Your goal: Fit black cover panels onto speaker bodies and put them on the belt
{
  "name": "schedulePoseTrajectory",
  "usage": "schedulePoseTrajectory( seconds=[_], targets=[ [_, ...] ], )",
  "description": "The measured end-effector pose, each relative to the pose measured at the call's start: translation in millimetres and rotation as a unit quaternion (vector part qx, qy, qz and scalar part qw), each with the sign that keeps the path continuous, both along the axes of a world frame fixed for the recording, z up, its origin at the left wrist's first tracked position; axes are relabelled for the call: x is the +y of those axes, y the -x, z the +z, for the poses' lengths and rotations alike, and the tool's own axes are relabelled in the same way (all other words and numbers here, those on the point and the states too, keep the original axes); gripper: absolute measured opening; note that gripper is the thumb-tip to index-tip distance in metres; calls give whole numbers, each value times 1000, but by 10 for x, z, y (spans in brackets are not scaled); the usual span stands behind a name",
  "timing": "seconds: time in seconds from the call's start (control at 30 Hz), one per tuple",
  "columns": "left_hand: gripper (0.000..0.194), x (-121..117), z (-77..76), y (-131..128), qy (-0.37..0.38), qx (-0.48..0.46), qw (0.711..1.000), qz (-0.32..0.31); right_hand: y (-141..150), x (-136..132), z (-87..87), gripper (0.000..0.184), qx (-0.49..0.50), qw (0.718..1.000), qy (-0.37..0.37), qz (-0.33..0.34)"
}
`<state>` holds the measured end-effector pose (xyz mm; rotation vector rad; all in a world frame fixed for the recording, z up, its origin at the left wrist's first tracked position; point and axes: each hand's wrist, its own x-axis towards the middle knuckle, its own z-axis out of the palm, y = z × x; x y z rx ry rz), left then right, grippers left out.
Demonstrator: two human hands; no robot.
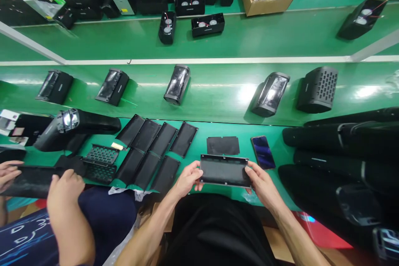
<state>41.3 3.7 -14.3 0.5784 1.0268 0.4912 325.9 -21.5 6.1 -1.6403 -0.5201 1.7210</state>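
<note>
Between my two hands I hold a black rectangular speaker cover panel (225, 170), its framed side with small corner tabs facing up. My left hand (190, 175) pinches its left end, thumb on top. At the right end my right hand (258, 179) grips it the same way. Just behind the panel a flat black mesh sheet (222, 145) lies on the green table. To its right rests a dark phone (263, 152). Several similar black panels (162, 138) lie in rows left of my hands.
A co-worker's hands (67, 183) handle a dark panel at the left. Black speaker housings (177, 84) stand along the green conveyor (215, 91). Large black rolled shapes (336, 137) crowd the right side. A divided cardboard box (266, 6) sits on the far bench.
</note>
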Motion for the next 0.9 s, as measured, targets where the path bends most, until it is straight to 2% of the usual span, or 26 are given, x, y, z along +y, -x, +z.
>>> schedulePoseTrajectory(
  seconds=[0.27,0.47,0.9],
  targets=[
    [42,-6,-31,18,-18,14,1000,-12,-4,0,-15,47,-5,1000,-8,11],
    [41,-15,-35,44,-22,7,1000,-13,32,17,11,49,11,999,9,-42],
    [50,64,101,-10,-8,4,1000,11,23,100,24,46,9,1000,-3,-22]
  ],
)
